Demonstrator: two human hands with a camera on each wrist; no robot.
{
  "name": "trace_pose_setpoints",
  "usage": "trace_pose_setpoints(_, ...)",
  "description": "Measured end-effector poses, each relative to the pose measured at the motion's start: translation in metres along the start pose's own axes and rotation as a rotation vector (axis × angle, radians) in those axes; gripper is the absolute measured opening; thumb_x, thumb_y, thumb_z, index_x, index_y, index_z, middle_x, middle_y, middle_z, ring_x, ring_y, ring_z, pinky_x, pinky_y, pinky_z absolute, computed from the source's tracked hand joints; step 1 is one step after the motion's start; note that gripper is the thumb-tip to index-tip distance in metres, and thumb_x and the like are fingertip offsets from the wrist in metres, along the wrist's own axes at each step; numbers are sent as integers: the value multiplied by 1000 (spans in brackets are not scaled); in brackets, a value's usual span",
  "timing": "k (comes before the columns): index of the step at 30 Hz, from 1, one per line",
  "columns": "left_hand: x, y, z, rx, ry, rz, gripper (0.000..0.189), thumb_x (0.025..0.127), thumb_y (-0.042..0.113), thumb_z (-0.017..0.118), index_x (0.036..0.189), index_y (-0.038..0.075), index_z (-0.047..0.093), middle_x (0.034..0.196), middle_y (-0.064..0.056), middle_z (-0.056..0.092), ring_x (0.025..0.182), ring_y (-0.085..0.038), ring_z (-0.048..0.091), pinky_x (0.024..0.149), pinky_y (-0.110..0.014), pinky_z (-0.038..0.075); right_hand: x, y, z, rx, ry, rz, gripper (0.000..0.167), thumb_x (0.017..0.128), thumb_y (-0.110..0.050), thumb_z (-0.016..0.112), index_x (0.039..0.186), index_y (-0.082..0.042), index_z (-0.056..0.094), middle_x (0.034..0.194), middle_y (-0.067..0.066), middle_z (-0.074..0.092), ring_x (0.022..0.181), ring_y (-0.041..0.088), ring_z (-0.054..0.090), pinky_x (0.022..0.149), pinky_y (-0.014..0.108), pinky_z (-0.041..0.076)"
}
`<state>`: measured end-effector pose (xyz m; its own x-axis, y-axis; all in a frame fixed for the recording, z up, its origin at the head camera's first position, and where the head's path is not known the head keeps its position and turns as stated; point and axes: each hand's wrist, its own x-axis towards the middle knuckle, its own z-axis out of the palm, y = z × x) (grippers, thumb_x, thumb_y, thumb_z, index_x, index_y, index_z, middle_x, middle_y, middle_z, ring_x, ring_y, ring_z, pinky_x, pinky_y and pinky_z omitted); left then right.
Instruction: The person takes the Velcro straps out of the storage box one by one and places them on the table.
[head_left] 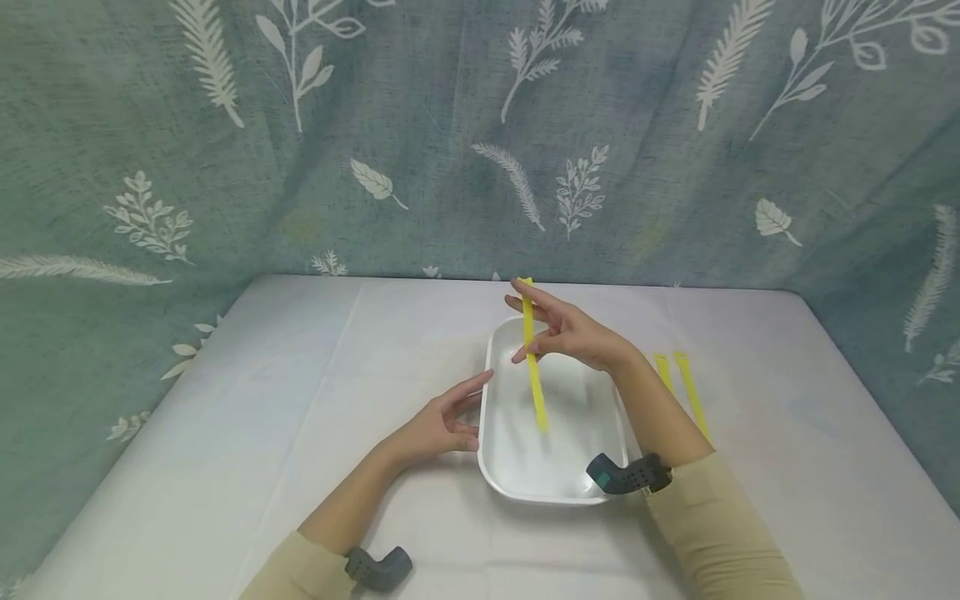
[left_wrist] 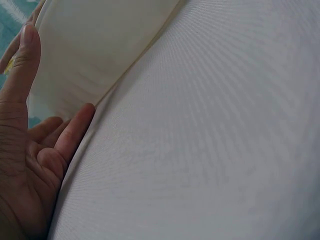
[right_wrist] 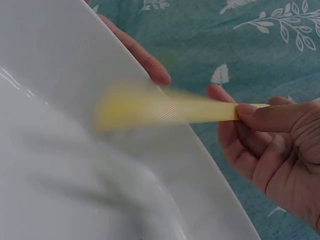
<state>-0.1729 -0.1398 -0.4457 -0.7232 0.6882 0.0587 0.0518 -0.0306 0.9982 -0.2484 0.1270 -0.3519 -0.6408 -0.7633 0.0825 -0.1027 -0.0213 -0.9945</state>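
Note:
My right hand (head_left: 576,335) is over the white tray (head_left: 495,471) and pinches a long, flat yellow plastic strip (head_left: 536,387) between thumb and fingers. The strip slants down over the tray's inside. In the right wrist view, the strip (right_wrist: 175,111) is blurred at its far end and has a small ridged patch. My left hand (head_left: 437,425) rests beside the tray's left wall, its fingers extended and touching it. The left wrist view shows the left hand (left_wrist: 37,165) with thumb and fingers spread at the tray's outer side (left_wrist: 100,45).
Two similar yellow strips (head_left: 692,392) lie on the white-covered table (head_left: 787,417) right of the tray, partly behind my right forearm. A leaf-patterned green-blue cloth (head_left: 442,108) hangs at the table's back. Each wrist wears a dark band (head_left: 626,475).

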Motion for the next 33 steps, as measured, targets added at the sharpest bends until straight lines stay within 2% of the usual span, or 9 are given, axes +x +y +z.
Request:
trace_pose_setpoints(3, 0, 0, 0, 14, 8, 3, 104, 69, 41, 79, 152, 16, 21, 158, -13, 13, 136, -42, 30, 91, -39, 53, -3, -1, -1, 12, 19, 4, 84, 90, 9, 51, 153, -24, 6, 159, 9, 13, 89, 24, 70, 84, 36, 56)
trace_pose_setpoints(8, -1, -1, 1, 17, 10, -4, 102, 70, 39, 79, 152, 18, 22, 158, -12, 13, 136, -42, 31, 91, -39, 53, -16, -8, -5, -16, 92, 16, 82, 90, 6, 56, 153, -27, 14, 157, 9, 22, 90, 22, 69, 83, 35, 56)
trace_pose_setpoints(14, -1, -3, 1, 12, 10, 5, 104, 69, 39, 80, 151, 16, 22, 158, -11, 13, 137, -42, 30, 91, -40, 53, -34, -17, -12, -46, 183, 12, 77, 88, 5, 60, 151, -16, 22, 154, 15, 26, 91, 24, 69, 87, 33, 55)
trace_pose_setpoints(20, -2, -3, 0, 5, 10, 11, 103, 69, 40, 80, 151, 18, 23, 158, -11, 13, 136, -43, 31, 90, -40, 53, -48, -25, -16, -96, 208, 28, 73, 87, 3, 62, 150, -10, 27, 155, 10, 26, 89, 18, 69, 84, 31, 56)
trace_pose_setpoints(26, -2, -1, -1, 8, 9, 19, 101, 69, 40, 79, 151, 19, 23, 158, -12, 13, 135, -42, 33, 91, -40, 53, -65, -30, -26, -174, 214, 54, 72, 88, -3, 64, 150, -12, 27, 155, 10, 26, 91, 17, 68, 83, 29, 56)
trace_pose_setpoints(33, 0, 0, -1, 26, 12, 34, 102, 69, 40, 80, 151, 18, 23, 158, -12, 13, 138, -40, 28, 92, -39, 53, -88, -36, -37, -245, 265, 97, 73, 88, -7, 65, 150, -14, 27, 152, 7, 33, 93, 19, 68, 85, 27, 56)
